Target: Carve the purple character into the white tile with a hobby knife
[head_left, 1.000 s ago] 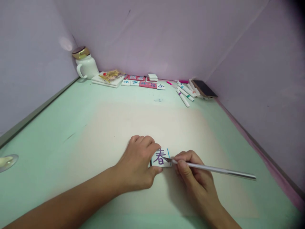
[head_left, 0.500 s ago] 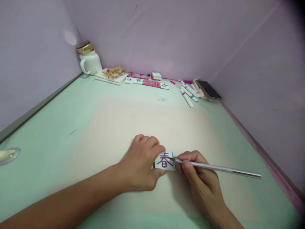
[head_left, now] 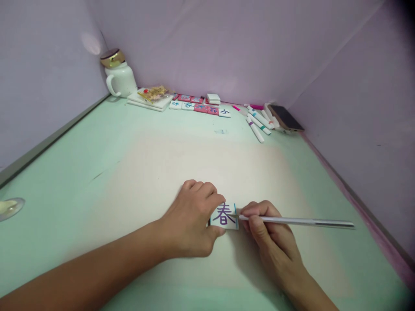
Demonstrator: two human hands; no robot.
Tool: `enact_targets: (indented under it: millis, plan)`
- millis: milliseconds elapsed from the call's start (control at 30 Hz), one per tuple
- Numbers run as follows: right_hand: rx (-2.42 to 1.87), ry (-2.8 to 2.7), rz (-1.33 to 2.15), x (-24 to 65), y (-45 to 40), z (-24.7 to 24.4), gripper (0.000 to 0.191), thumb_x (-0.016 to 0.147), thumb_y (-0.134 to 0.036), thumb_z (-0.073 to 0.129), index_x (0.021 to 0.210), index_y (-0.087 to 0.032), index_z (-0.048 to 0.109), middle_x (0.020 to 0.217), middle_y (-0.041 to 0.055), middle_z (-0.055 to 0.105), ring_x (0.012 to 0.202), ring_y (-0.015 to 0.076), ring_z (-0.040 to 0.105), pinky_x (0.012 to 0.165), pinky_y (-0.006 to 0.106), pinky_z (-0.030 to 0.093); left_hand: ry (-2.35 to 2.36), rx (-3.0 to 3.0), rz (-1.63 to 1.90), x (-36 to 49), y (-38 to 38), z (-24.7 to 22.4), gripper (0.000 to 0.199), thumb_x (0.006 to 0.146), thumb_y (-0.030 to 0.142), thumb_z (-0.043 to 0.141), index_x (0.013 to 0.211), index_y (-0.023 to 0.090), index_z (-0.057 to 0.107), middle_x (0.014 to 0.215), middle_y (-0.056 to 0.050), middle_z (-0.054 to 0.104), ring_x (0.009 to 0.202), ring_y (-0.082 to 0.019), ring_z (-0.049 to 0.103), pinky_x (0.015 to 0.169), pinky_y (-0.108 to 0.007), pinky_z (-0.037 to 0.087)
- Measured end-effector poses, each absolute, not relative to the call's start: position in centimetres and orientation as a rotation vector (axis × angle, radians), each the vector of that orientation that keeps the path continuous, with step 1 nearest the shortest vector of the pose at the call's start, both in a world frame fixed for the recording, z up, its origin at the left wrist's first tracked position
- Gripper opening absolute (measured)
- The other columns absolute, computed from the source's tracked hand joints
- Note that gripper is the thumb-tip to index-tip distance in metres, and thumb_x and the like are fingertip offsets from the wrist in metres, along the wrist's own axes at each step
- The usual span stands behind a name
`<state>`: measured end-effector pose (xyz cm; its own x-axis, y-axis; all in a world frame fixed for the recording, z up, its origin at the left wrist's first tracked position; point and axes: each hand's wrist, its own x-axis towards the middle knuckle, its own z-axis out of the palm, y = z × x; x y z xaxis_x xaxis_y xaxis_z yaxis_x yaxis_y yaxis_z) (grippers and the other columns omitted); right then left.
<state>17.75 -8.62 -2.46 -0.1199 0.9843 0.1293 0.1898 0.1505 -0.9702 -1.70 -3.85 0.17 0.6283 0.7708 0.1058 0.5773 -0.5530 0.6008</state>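
The left grip (head_left: 194, 220) is closed on a small white tile (head_left: 223, 216), pinched between thumb and forefinger; the right grip (head_left: 272, 235) is closed around a slim silver craft knife (head_left: 298, 221). The tile rests on the table (head_left: 90, 142) between them, touching the left, nearer grip. The knife's long axis runs sideways, blade pointing left at the tile; contact is unclear. Roughly square, the tile carries a purple character and a blue line along its right edge.

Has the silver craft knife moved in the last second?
Yes. Judged against the resting phone, the rear end of the craft knife in the right hand has swung farther back, nearer the phone.
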Motion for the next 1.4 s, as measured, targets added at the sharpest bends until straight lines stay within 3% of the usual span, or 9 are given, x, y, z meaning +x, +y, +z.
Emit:
enact_targets:
  millis: [667,1400]
  plan:
    - [-1.128,-1.738,0.942,17.1,-8.2,-1.9,0.016,0.101,-0.019,0.035,0.094,-0.026,0.048,0.082,-0.002,0.048,0.073,0.0134,0.045,0.065,0.024,0.038,1.045,2.318,0.484,-1.6,-3.7,0.2,0.029,0.07,0.021,0.066,0.098,0.018,0.06,0.096,-0.007,0.056,0.09,-0.024,0.05,0.086,-0.043,0.034]
    - [-1.162,-1.867,0.956,17.5,-7.4,-1.1,0.017,0.1,-0.019,0.035,0.09,-0.026,0.047,0.079,-0.0027,0.048,0.069,0.0129,0.046,0.062,0.023,0.039,1.041,2.323,0.477,-1.6,-3.6,0.0,0.03,0.07,0.023,0.065,0.099,0.017,0.06,0.096,-0.007,0.055,0.09,-0.024,0.05,0.085,-0.043,0.034]
